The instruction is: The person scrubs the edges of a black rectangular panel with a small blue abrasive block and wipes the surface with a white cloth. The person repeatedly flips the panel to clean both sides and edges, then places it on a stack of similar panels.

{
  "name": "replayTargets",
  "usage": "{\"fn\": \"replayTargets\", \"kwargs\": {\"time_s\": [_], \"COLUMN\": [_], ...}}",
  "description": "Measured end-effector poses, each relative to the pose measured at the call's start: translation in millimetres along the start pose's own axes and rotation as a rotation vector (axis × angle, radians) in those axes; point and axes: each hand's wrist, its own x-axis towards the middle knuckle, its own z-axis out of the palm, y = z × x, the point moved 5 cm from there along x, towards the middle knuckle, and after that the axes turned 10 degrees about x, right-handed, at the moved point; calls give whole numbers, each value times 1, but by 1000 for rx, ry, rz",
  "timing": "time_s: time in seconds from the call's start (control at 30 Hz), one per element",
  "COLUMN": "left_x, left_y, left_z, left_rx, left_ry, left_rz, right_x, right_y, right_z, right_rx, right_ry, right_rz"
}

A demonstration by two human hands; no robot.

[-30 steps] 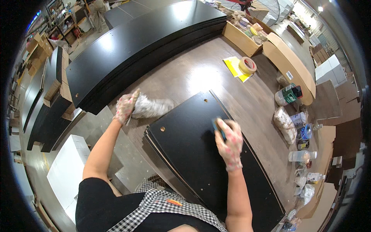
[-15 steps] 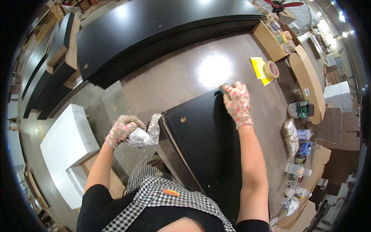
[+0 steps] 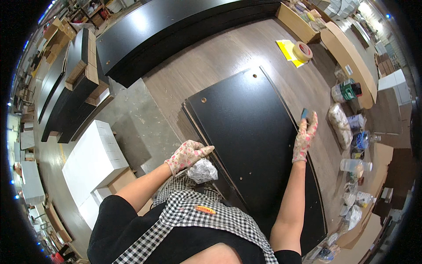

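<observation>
A stack of black panels (image 3: 246,127) with small drilled holes lies before me, its narrow end pointing away. My left hand (image 3: 188,156), in a pink-dotted glove, is at the stack's left edge, fingertips against the upper panel. A crumpled silvery wad (image 3: 203,170) hangs beneath its palm, held by the curled fingers, which are partly hidden. My right hand (image 3: 304,138), in a matching glove, is by the right long edge. Between its thumb and fingers it pinches a small blue block (image 3: 304,113), tilted upward.
A larger stack of black boards (image 3: 176,35) spans the far side. Tape (image 3: 302,51) lies on a yellow sheet (image 3: 285,49) at far right. Bottles (image 3: 356,165), a wrapped bundle (image 3: 340,125) and cardboard (image 3: 351,66) line the right edge. White cartons (image 3: 94,163) stand at left.
My left hand has brought the silvery wad right, to the panel's left edge. My right hand has left the panel's far end and come nearer along its right side, still with the blue block.
</observation>
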Motion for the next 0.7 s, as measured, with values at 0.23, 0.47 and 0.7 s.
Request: {"fn": "replayTargets", "kwargs": {"time_s": [0.23,0.47,0.7], "left_x": [-36,-49,-48], "left_y": [-16,-37,-43], "left_z": [15,22,25], "left_rx": [-206,-285,-279], "left_ry": [80,78,80], "left_rz": [39,69,168], "right_x": [-36,-46,-71], "right_y": [-15,-23,-38], "right_z": [23,33,21], "right_rx": [116,180,406], "right_ry": [-8,-36,36], "right_rz": [70,86,18]}}
